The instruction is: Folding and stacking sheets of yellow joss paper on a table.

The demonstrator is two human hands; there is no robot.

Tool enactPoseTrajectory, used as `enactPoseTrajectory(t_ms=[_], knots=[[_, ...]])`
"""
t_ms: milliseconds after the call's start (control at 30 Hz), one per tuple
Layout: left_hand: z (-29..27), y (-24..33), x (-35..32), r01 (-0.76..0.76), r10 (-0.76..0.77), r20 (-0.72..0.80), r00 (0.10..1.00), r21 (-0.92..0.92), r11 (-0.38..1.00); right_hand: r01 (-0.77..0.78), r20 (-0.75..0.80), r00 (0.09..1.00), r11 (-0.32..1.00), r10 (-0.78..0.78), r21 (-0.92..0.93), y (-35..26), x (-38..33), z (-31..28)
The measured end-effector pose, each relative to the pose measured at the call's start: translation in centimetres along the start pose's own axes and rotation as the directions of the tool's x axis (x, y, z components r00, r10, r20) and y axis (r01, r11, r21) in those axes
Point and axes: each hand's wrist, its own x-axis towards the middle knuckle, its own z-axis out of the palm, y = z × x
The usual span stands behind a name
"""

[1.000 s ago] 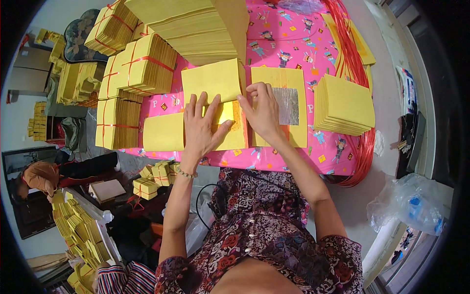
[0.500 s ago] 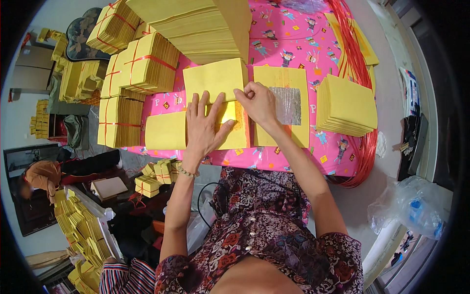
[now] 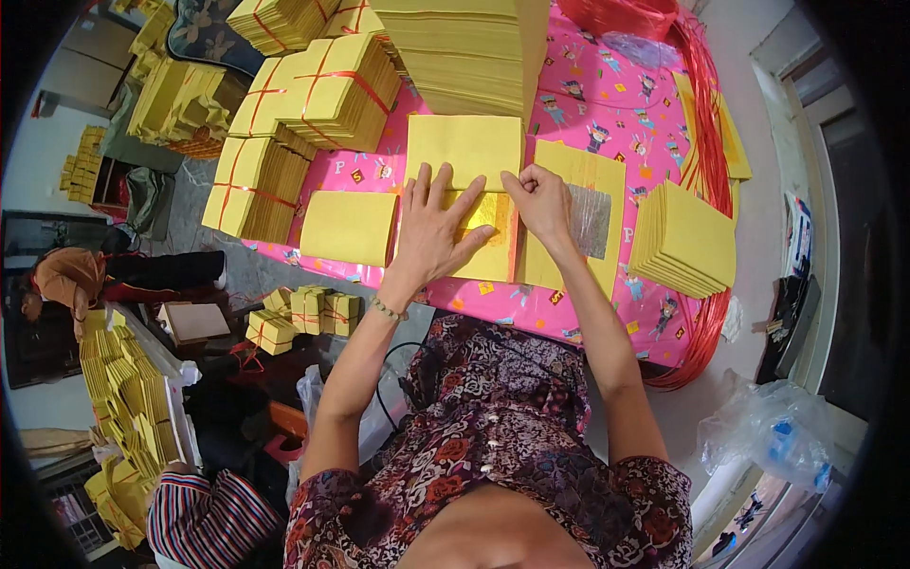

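Observation:
A yellow paper sheet lies on the table with its far part folded toward me. On its nearer part shows a gold foil patch beside an orange stripe. My left hand rests flat on the sheet and patch, fingers spread. At the sheet's right edge, by the fold, my right hand pinches the paper between thumb and curled fingers. Partly under my right forearm is another yellow sheet with a silver foil patch. A pile of folded yellow paper sits left of my left hand.
Tall yellow paper stacks and red-tied bundles stand at the far left of the pink tablecloth. A fanned stack and red plastic strands lie right. Another person bends over yellow paper at far left.
The whole view has shifted, with the table now lower and further right. The folded flap lies straighter across the sheet. Both hands keep nearly the same hold.

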Motion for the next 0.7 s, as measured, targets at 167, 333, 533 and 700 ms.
enactPoseTrajectory(t_ms=[167, 333, 533, 700], knots=[[0.3, -0.2, -0.1, -0.003, 0.002, -0.018, 1.0, -0.03, 1.0, 0.001, 0.028, 1.0, 0.998, 0.001, -0.057, -0.3, -0.3, -0.2], [0.3, -0.2, -0.1, -0.011, 0.011, -0.026, 1.0, -0.026, 1.0, 0.521, -0.069, 0.813, 0.775, -0.578, -0.358, -0.9, -1.6, -1.2], [0.6, -0.4, -0.3, -0.011, 0.008, -0.073, 0.997, -0.037, 0.999, 0.722, 0.512, 0.687, 0.563, -0.516, -0.402, -0.5, -2.7, -3.0], [0.9, -1.4, -0.6, -0.014, 0.001, -0.064, 0.998, -0.202, 0.979, 0.709, 0.55, 0.69, 0.593, -0.47, -0.382, 0.2, -2.6, -3.3]])
